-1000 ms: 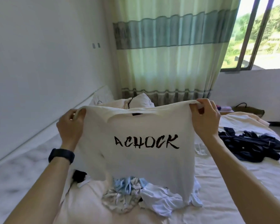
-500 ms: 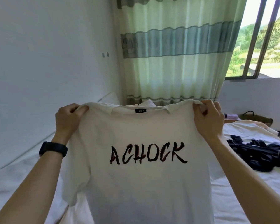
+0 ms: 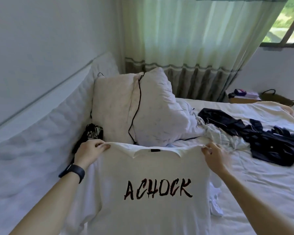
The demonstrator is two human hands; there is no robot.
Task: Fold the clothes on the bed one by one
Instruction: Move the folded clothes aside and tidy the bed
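Note:
A white T-shirt point(image 3: 148, 216) with dark "ACHOCK" lettering hangs spread in front of me over the bed point(image 3: 255, 192). My left hand point(image 3: 90, 152) pinches its left shoulder and my right hand point(image 3: 214, 156) pinches its right shoulder. The collar with a small black label faces me. A dark navy garment point(image 3: 268, 141) lies crumpled on the bed to the right. A pale crumpled garment point(image 3: 222, 134) lies between it and the pillows. A black patterned garment point(image 3: 92, 133) is tucked by the left pillow. The shirt hides whatever lies under it.
Two white pillows point(image 3: 134, 109) with a black cable draped over them lean against the padded headboard point(image 3: 58, 116) on the left. A curtain point(image 3: 193, 39) hangs behind. A bedside table point(image 3: 243, 98) and a woven bag point(image 3: 277, 99) stand at the far right.
My view tipped down toward the bed. The shirt came down from held-up height toward the mattress, and both hands kept their grip on the shoulders.

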